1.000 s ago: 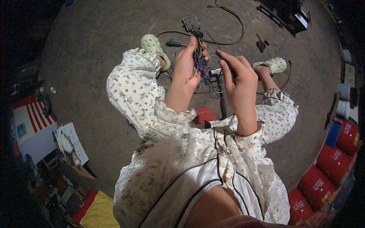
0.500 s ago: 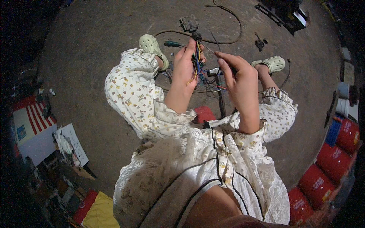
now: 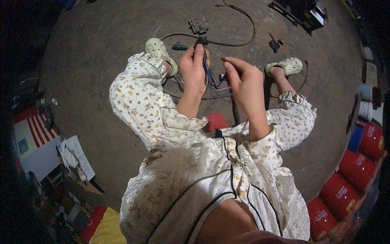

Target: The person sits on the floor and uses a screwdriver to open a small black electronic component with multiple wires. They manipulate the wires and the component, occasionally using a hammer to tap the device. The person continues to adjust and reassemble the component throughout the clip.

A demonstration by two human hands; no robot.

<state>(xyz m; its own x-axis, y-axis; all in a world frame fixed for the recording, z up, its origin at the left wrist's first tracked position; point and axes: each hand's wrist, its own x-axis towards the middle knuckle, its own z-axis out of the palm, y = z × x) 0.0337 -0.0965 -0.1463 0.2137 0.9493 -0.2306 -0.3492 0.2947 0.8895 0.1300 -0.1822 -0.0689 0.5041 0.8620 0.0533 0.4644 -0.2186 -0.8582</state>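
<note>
To the right of the black connector [image 3: 201, 41], and nearer, the right hand [image 3: 248, 83] pinches a thin rod [image 3: 215, 52]. Coloured wires [image 3: 206, 69] hang below the connector; the left hand [image 3: 192, 70] pinches it, thumb upon it. Beyond it lies a flat grey case [image 3: 198, 25].

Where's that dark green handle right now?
In the head view, the dark green handle lies on the floor left of centre, toward the top, between the pale left clog and the left hand.
</note>
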